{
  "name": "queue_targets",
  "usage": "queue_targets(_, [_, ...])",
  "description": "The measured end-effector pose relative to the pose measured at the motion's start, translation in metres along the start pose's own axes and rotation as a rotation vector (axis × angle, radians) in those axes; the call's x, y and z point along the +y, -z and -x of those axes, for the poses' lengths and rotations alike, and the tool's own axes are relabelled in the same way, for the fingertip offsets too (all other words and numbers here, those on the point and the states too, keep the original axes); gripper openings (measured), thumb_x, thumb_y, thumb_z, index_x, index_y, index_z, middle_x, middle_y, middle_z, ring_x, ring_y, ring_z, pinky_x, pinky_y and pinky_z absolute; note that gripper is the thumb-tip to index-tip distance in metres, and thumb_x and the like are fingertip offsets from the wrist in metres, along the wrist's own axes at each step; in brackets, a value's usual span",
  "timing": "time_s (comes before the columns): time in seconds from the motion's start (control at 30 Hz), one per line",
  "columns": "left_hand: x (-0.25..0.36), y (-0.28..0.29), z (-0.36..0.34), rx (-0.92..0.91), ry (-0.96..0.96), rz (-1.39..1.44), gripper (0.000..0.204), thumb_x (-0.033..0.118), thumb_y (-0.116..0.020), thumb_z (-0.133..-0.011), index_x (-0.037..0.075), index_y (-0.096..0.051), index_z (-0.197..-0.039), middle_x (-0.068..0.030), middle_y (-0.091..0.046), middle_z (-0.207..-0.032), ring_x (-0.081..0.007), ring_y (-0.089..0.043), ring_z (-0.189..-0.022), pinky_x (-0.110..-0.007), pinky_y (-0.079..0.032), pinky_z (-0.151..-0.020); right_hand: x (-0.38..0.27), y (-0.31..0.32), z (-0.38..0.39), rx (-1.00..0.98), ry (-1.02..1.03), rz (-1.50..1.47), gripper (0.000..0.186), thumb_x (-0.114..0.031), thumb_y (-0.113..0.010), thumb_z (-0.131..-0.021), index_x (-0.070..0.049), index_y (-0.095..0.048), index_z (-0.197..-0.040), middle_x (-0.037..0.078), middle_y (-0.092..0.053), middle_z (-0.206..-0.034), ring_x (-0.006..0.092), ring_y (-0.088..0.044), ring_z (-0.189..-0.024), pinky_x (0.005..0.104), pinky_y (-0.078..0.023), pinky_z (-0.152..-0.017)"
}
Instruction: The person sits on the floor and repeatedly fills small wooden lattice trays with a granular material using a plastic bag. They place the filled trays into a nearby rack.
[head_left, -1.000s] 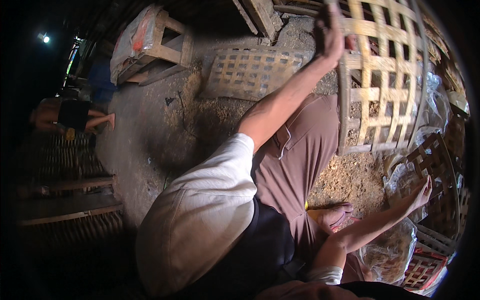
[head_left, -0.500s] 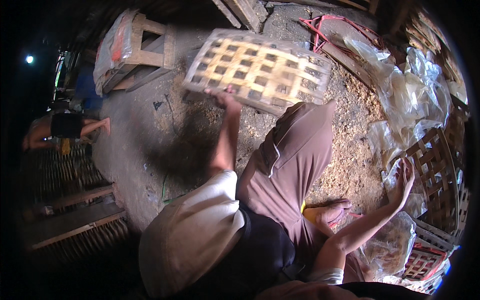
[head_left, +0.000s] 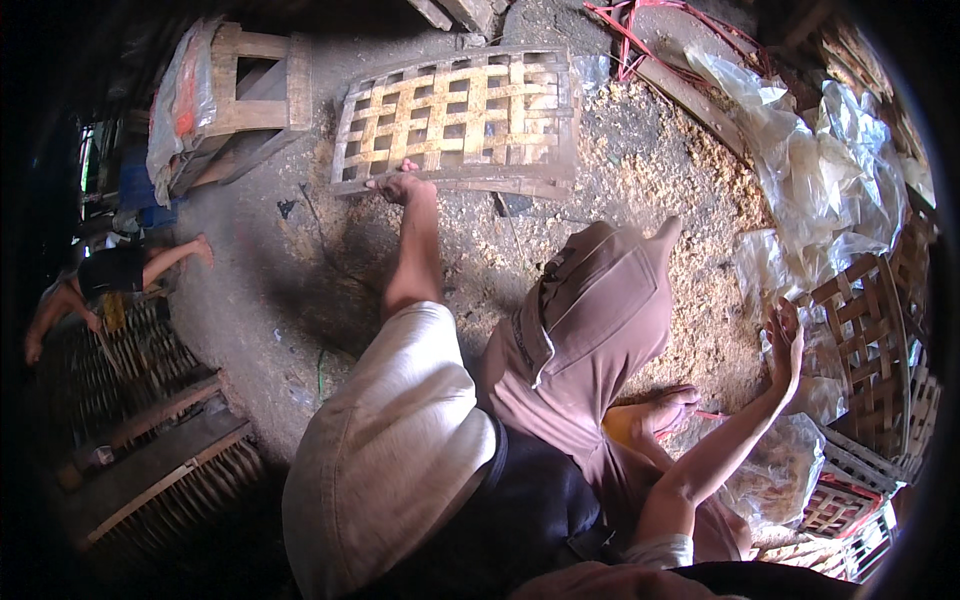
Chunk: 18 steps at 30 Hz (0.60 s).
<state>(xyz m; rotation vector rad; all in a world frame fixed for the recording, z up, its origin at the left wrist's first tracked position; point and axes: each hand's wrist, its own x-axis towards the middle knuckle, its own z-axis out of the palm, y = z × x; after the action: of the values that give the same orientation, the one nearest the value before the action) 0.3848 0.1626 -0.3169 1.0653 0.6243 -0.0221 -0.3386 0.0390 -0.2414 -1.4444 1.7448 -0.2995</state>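
My left hand (head_left: 405, 186) grips the near wooden rim of a rectangular woven bamboo tray (head_left: 435, 122), its fingers partly hidden at the edge. Flat pale strips cross in an open lattice inside the frame. Whether the tray rests on the floor or is slightly raised, I cannot tell. On the right, my right hand (head_left: 783, 332) is raised with loosely bent fingers and nothing visible in it. Close beside it are a darker woven bamboo tray (head_left: 868, 340) and crumpled clear plastic. Brown cloth (head_left: 600, 310) drapes in front of me between both arms.
Crumbly tan bits litter the grey floor (head_left: 690, 200). A wooden stool (head_left: 262, 85) stands at far left, red strapping (head_left: 628, 45) lies at the back, and plastic sheeting (head_left: 800, 160) heaps to the right. Another person (head_left: 112, 272) bends by slatted racks at left.
The bamboo tray has swung left in my left hand and is no longer blurred. My right hand has shifted slightly left. The person at far left has moved an arm down.
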Motion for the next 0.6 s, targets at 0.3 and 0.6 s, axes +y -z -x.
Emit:
queue_targets(0.3, [-0.027,0.005,-0.047,-0.033,0.126,-0.198,0.066,0.058,-0.033,-0.100,0.005,-0.032,-0.140,-0.0173,-0.060,-0.111,-0.0242,-0.064,-0.088,-0.038,-0.058,-0.076,-0.013,-0.004,0.011,-0.003,-0.018,-0.056,0.051,-0.038,-0.064,-0.092,-0.010,-0.054,-0.133,0.012,-0.058,-0.133,0.0246,-0.063,-0.102,0.0389,-0.049,-0.087])
queue_targets(0.6, [0.011,0.019,-0.025,-0.103,0.172,-0.450,0.076,0.054,-0.056,-0.089,0.006,-0.037,-0.144,-0.0131,-0.034,-0.152,-0.0335,-0.036,-0.137,-0.049,-0.038,-0.108,-0.014,-0.023,-0.002,-0.090,0.032,0.015,0.043,-0.031,-0.065,-0.094,-0.010,-0.054,-0.131,0.004,-0.065,-0.104,0.0086,-0.052,-0.074,0.0232,-0.043,-0.064])
